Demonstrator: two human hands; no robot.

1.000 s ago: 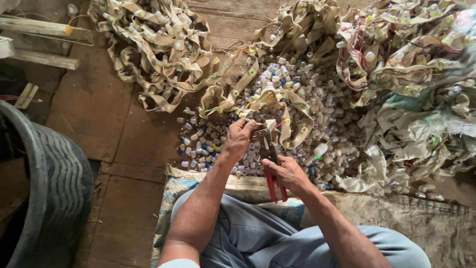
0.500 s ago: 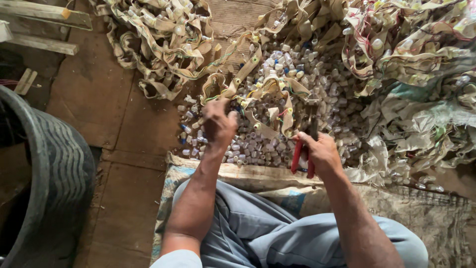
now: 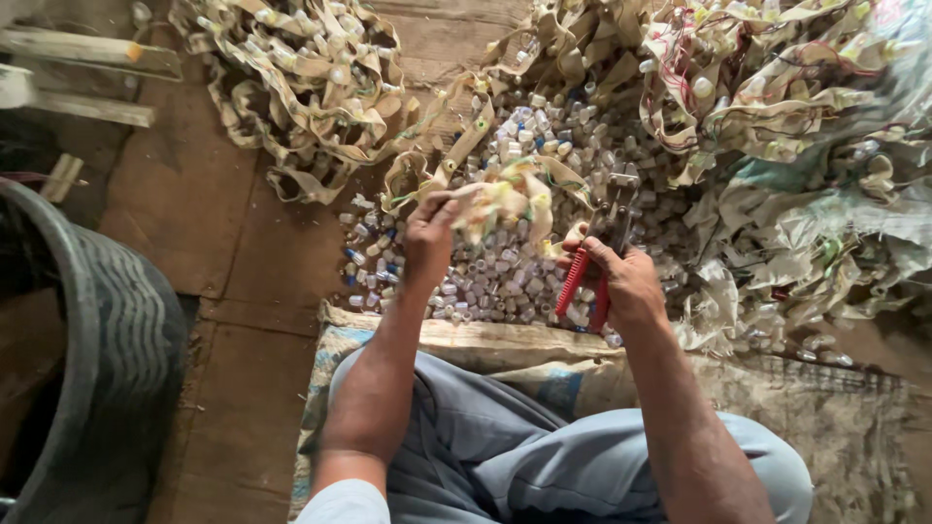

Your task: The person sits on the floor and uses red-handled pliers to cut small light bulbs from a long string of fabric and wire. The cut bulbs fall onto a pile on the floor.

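Red-handled pliers [image 3: 594, 262] sit in the right hand [image 3: 626, 283], fingers wrapped round the grips, metal head pointing away from the body toward a beige strip [image 3: 505, 202]. The left hand [image 3: 429, 238] is closed on that strip, pinching its near end and lifting it above the caps [image 3: 505, 277]; the strip blurs, so how it hangs is unclear. To do this well, I judge the strip should be held taut and still just ahead of the plier head, so the jaws meet one fitting squarely with fingertips well apart from them.

Beyond both hands lie heaps of tangled strips [image 3: 301, 87]. Right of the right hand, pale woven sacks [image 3: 835, 233] lie crumpled, one with a green patch. Under the legs a sack [image 3: 544, 383] shows a blue patch. Left of the left hand stands a dark tyre [image 3: 107, 359].
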